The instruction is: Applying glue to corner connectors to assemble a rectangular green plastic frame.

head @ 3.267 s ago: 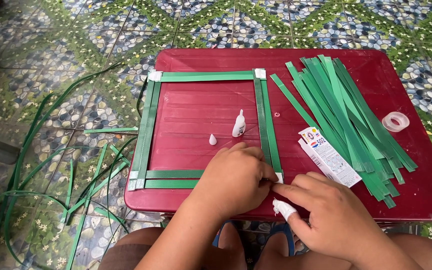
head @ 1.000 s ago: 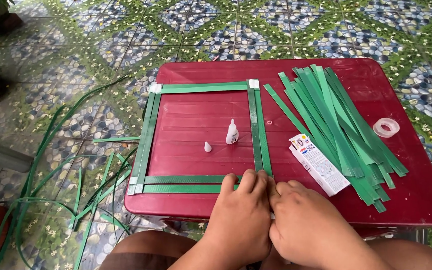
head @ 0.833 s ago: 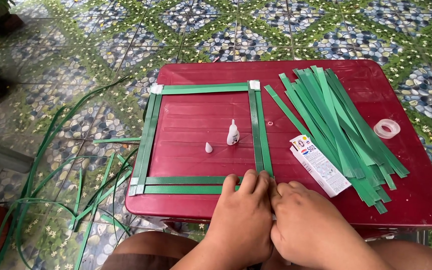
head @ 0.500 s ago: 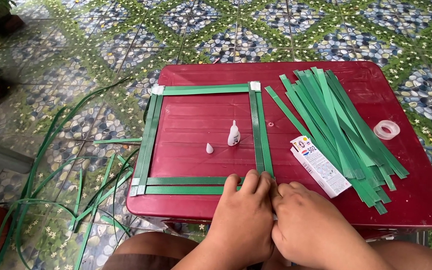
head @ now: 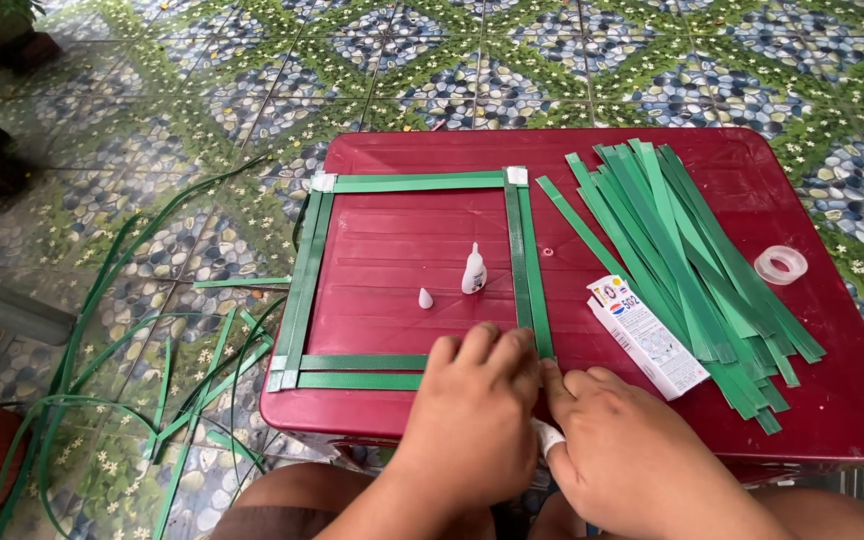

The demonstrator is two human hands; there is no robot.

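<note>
A square frame of green strips [head: 317, 262] lies on the dark red table [head: 852, 400], with white tape at its far corners. My left hand [head: 472, 420] lies palm down over the frame's near right corner, fingers together. Right beside it, my right hand [head: 632, 450] touches the same corner; a white bit shows between the two hands. The corner itself is hidden. A small white glue bottle [head: 473, 270] and its cap [head: 425, 298] stand inside the frame.
A pile of loose green strips [head: 692, 260] fans across the table's right half. A glue package [head: 647, 335] lies next to it, a clear tape roll [head: 781, 264] at the right edge. More green strips [head: 102, 400] trail over the tiled floor on the left.
About three seconds ago my right hand was apart, holding a white piece; since then both hands have come together on the frame's near right corner and stayed there.
</note>
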